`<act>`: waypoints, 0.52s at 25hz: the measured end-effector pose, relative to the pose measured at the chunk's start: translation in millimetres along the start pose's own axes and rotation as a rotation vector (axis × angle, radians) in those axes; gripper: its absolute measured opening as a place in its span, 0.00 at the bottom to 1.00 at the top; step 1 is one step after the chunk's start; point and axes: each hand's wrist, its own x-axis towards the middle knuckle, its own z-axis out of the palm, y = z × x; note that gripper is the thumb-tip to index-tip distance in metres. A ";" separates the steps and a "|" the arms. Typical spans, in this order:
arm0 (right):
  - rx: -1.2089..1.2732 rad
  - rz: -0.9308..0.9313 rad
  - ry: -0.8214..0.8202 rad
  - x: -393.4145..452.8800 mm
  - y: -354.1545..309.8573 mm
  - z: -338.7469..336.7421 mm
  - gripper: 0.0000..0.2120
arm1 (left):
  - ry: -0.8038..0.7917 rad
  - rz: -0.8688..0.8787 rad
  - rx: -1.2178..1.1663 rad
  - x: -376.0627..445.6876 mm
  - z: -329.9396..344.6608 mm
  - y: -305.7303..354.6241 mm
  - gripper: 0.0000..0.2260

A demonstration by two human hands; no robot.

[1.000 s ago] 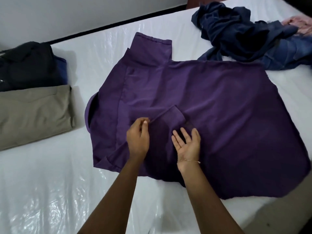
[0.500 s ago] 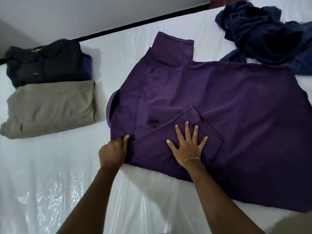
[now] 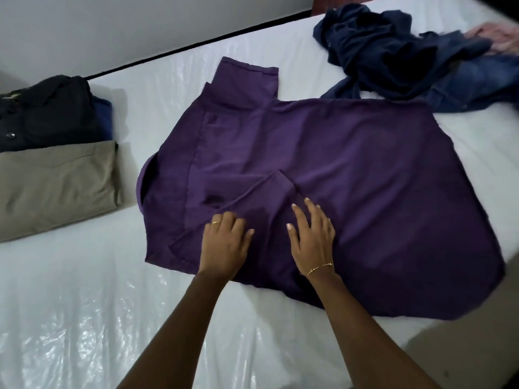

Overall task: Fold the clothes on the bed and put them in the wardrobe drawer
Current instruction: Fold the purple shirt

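A purple shirt (image 3: 351, 169) lies spread on the bed (image 3: 84, 290), one sleeve sticking out toward the wall and the near sleeve folded inward over the body. My left hand (image 3: 224, 242) rests palm down on that folded sleeve, fingers relaxed. My right hand (image 3: 311, 237) lies flat on the cloth just right of it, fingers straight and slightly spread. Neither hand grips the fabric. A heap of unfolded dark blue clothes (image 3: 393, 49) and denim (image 3: 474, 82) sits at the far right of the bed.
Folded clothes lie at the left: an olive garment (image 3: 56, 186) in front, a black shirt (image 3: 45, 113) on a blue piece behind. Shiny plastic covers the mattress. A grey wall runs behind the bed; the bed's right edge drops off at the lower right.
My left hand moved right from the shirt's near-left edge onto the folded sleeve, beside my right hand. The right hand stays flat on the cloth. The view shifted slightly.
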 end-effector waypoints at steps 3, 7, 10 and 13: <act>-0.003 0.150 0.170 -14.2 44.4 -20.7 0.17 | -0.076 0.211 -0.130 -0.2 13.5 52.1 0.17; -0.141 0.445 0.248 -56.2 126.1 -44.8 0.17 | -0.357 -0.025 0.073 -9.9 19.3 110.4 0.23; -0.047 0.798 0.268 -87.5 189.6 -63.6 0.18 | -0.441 -0.220 0.160 -9.4 25.0 125.8 0.20; 0.250 1.132 0.142 -99.8 238.2 -85.5 0.27 | -0.359 -0.317 0.154 -7.5 35.6 140.4 0.16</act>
